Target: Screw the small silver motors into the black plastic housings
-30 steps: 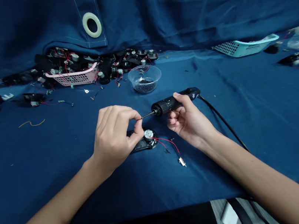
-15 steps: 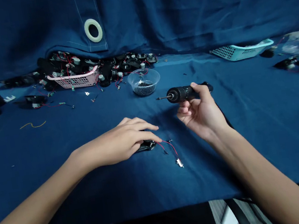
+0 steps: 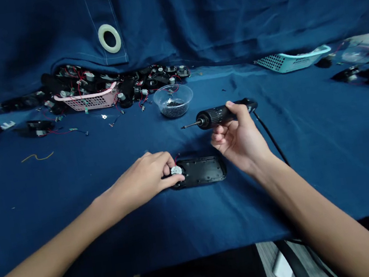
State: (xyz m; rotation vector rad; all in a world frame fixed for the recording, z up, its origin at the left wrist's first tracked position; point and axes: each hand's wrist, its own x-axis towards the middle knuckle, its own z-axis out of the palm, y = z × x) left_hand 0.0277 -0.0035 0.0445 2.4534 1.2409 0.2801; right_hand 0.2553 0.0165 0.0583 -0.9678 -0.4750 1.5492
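Note:
My left hand (image 3: 150,173) is closed on the left end of a long black plastic casing (image 3: 205,171), fingertips around a small white round part (image 3: 176,170) there. The casing lies on the blue cloth with its hollow inside facing up; a bit of red wire shows by my fingers. My right hand (image 3: 240,139) is wrapped round a black electric screwdriver (image 3: 217,116), thumb on top. Its thin bit points left, above and behind the casing, touching nothing. A black cable runs from the tool's rear and passes behind my right forearm.
A clear plastic bowl (image 3: 174,100) of small dark pieces stands beyond the casing. A pink basket (image 3: 89,101) heaped with black wired parts is at back left, a turquoise basket (image 3: 293,62) at back right. A yellow wire (image 3: 37,157) lies on the left.
The casing, mostly under my left hand before, now lies exposed with its inside up. My left fingers have closed on its left end. The screwdriver has shifted slightly left in view.

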